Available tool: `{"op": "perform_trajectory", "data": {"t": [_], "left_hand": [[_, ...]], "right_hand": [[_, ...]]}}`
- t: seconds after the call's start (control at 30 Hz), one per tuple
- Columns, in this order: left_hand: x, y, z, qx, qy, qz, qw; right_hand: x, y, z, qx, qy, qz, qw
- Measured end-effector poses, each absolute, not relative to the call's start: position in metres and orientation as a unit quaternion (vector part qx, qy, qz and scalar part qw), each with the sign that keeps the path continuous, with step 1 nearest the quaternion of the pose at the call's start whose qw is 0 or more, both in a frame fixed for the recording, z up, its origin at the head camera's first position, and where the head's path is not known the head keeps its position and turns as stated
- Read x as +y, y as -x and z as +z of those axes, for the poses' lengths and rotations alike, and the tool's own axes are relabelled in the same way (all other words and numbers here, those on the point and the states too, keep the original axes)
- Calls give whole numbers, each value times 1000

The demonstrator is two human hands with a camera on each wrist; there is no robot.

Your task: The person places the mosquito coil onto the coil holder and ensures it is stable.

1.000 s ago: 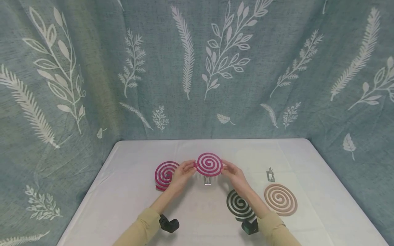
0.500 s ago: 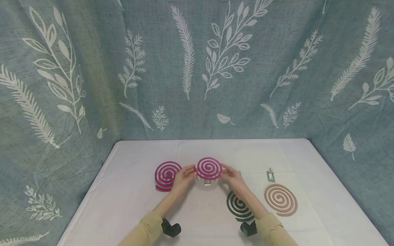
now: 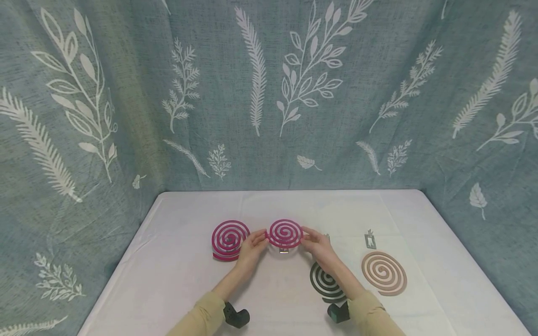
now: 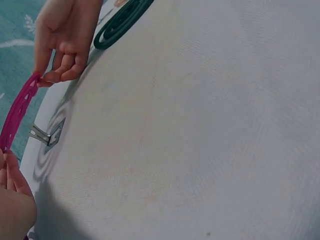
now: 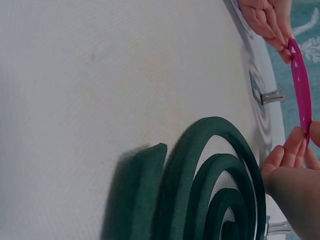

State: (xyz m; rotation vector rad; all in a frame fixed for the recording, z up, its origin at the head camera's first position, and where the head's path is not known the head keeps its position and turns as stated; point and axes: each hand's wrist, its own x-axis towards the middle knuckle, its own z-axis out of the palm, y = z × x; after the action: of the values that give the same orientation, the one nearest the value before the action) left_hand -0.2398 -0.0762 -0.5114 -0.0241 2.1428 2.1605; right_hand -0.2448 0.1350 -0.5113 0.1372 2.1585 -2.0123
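Observation:
A magenta mosquito coil [image 3: 285,232] is held flat in the air between both hands. My left hand [image 3: 251,252] pinches its left edge between thumb and fingers; my right hand [image 3: 321,248] pinches the right edge. Just beneath it on the table stands a small metal coil stand [image 4: 54,137] with upright prongs, apart from the coil in both wrist views. A second magenta coil [image 3: 230,239] lies beside my left hand, partly covered by it, with some grey metal showing at its centre. Under my right forearm lies a dark green coil [image 5: 175,185], partly hidden in the head view.
To the right, a brown coil [image 3: 382,269] lies flat, with another metal stand [image 3: 370,241] behind it. One more metal stand [image 3: 327,237] peeks out behind my right hand. A patterned blue-green curtain [image 3: 269,140] closes off the table's far edge.
Both hands have lowered the magenta coil toward the metal stand, covering more of the stand in the head view. The other coils have not moved.

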Motion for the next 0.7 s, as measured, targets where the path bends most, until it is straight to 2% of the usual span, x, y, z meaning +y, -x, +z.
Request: {"op": "perform_trajectory", "data": {"t": [0.7], "left_hand": [[-72,234,-515,696,22,716,54]], "right_hand": [[136,245,-511,739,-64,-659,125]]}}
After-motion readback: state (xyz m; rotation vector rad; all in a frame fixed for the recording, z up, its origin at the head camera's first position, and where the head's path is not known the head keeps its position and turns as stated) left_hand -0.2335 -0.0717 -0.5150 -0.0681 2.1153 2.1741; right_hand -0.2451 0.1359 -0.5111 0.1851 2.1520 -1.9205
